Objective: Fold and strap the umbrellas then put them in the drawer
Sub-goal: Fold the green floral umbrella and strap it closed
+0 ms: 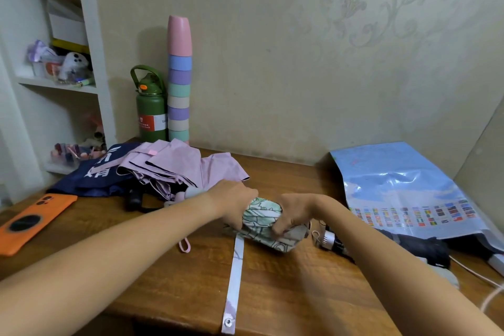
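Both hands are on the floral umbrella (263,222) in the middle of the wooden counter (272,294). My left hand (234,203) is wrapped around its far end, my right hand (293,214) curls over the folded cloth near the handle (326,239). Its strap (234,284) hangs loose, trailing toward me with the snap (228,322) at the counter's edge. The pink umbrella (180,166) lies unfolded behind, on a navy umbrella (95,177). An orange phone (32,221) lies at left.
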The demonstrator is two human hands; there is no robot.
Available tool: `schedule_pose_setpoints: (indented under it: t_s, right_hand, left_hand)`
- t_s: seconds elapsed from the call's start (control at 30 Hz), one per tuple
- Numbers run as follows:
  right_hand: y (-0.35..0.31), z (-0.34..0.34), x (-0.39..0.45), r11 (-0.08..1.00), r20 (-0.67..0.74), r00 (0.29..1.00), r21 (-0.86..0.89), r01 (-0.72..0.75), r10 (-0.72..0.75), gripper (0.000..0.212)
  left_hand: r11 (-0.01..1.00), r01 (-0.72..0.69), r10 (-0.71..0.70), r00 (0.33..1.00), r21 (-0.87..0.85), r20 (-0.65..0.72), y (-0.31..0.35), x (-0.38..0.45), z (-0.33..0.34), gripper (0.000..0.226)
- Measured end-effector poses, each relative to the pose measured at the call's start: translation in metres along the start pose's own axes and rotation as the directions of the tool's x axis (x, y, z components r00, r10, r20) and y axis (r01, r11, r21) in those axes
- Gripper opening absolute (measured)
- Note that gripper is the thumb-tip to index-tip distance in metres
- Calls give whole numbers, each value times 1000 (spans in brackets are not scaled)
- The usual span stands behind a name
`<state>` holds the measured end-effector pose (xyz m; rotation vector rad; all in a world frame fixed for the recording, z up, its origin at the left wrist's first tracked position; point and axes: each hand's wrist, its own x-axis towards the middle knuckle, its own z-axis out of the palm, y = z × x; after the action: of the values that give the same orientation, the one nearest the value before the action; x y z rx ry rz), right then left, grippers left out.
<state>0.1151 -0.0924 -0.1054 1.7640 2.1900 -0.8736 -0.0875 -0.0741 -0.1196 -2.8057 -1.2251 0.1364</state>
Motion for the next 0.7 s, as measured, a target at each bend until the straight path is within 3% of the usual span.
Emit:
schedule_pose_setpoints:
  t_s: [0.1, 0.2, 0.27, 0.33, 0.43, 0.53, 0.6, 0.7]
  right_hand:
    - [-9, 7, 2, 967, -214, 977, -253, -32, -24, 75]
    - [-16, 20, 3, 853, -440, 873, -519, -54, -212, 88]
    - [-18, 26, 3, 800, -497, 803, -598, -42, -329, 81]
    - [-20, 25, 2, 816, -512, 789, -578, -25, -339, 61]
    - [-23, 18, 1, 886, -424, 883, -464, -21, -201, 52]
    - [-19, 11, -1, 969, -254, 966, -247, -16, -49, 50]
    - [-10, 9, -2, 997, -139, 990, -73, -10, 0, 44]
    - [-4, 7, -6, 997, 54, 999, 79, -2, -3, 36]
  left_hand:
    - [989, 57, -50, 997, -133, 59, -11, 4, 0, 45]
    - [926, 114, -61, 986, -360, 156, -25, 6, -2, 37]
    - [859, 152, -23, 965, -489, 260, -33, 6, -3, 34]
    - [812, 195, 10, 938, -551, 346, -35, 4, -4, 39]
    - [808, 190, 58, 916, -558, 396, -30, -1, -7, 42]
    - [876, 94, 80, 939, -473, 335, -22, -7, -13, 60]
    - [923, 36, 86, 951, -384, 296, -15, -9, -9, 73]
    - [935, -54, 141, 964, -350, 227, -9, -6, -1, 68]
